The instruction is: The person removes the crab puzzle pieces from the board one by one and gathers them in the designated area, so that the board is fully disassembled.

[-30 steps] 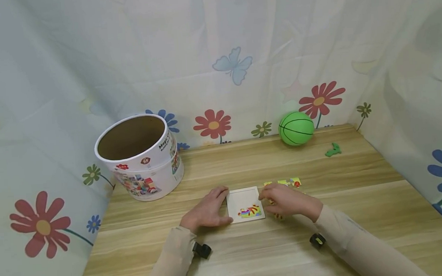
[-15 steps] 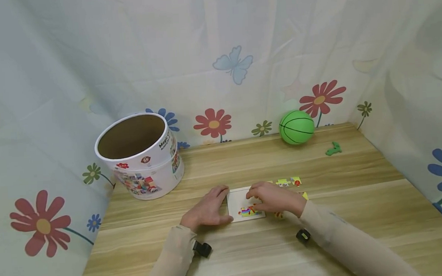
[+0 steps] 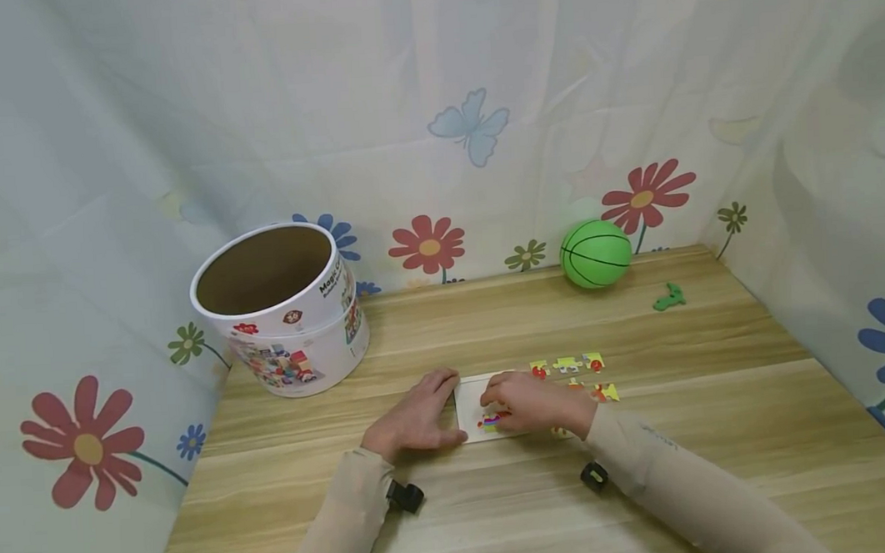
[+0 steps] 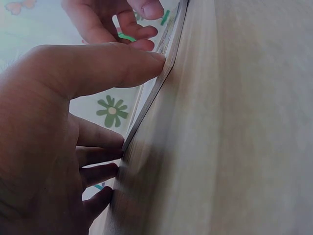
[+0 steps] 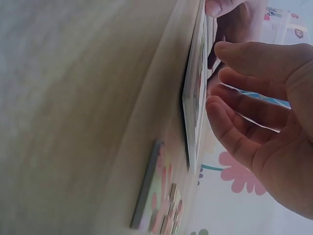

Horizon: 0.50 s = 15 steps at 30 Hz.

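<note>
A small square white puzzle tray (image 3: 470, 399) lies on the wooden table, with colourful jigsaw pieces (image 3: 489, 423) in its near part. My left hand (image 3: 414, 417) rests along the tray's left side. In the left wrist view its straight thumb touches the frame (image 4: 150, 100) near one corner, while the fingertips meet the other corner. Over the tray's right part, my right hand (image 3: 541, 402) hides some of the pieces. Seen from the right wrist, that hand's fingers (image 5: 227, 127) are loosely bent close above the tray, and nothing shows between them and the thumb.
Several loose jigsaw pieces (image 3: 567, 364) lie right of the tray. A large white tub (image 3: 312, 363) stands at the back left. Toward the back right are a green ball (image 3: 596, 254) and a small green toy piece (image 3: 670, 297). Flowered curtains (image 3: 420, 144) enclose the table.
My right hand has moved left from the loose pieces to above the tray, uncovering more of those pieces. The left hand has stayed at the tray's left side.
</note>
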{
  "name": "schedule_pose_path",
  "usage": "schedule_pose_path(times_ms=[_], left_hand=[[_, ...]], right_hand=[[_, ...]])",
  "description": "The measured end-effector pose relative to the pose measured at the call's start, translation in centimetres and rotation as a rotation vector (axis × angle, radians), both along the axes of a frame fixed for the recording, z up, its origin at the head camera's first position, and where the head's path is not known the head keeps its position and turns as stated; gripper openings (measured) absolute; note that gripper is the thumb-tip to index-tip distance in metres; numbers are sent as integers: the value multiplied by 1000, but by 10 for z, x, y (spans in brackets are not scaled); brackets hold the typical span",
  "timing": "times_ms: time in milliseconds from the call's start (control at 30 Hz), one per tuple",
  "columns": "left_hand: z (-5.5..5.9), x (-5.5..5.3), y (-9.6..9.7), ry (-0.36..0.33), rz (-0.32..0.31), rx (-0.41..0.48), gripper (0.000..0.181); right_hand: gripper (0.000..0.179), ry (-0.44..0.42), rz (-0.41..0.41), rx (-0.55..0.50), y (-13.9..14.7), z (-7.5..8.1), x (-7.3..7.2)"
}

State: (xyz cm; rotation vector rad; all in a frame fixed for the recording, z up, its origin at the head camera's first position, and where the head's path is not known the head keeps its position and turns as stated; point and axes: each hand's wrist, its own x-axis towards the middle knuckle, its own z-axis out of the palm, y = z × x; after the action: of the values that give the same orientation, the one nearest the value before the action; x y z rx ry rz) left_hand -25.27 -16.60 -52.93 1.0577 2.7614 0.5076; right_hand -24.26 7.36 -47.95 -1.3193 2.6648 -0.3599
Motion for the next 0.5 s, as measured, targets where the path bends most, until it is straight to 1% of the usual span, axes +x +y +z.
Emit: schedule_pose_path(times_ms=[133, 267, 367, 500], left_hand=[[0, -1, -1, 6, -7, 1, 94], [-1, -1, -1, 14, -14, 4, 93], [0, -1, 0, 18, -17, 5, 93], [1, 0, 0, 5, -12, 3, 93]], right_hand=[[30, 15, 11, 12, -2, -3, -1], [27, 14, 26, 22, -4, -6, -2], [23, 1, 29, 30, -5, -8, -2], [20, -23, 27, 28, -8, -6, 0]])
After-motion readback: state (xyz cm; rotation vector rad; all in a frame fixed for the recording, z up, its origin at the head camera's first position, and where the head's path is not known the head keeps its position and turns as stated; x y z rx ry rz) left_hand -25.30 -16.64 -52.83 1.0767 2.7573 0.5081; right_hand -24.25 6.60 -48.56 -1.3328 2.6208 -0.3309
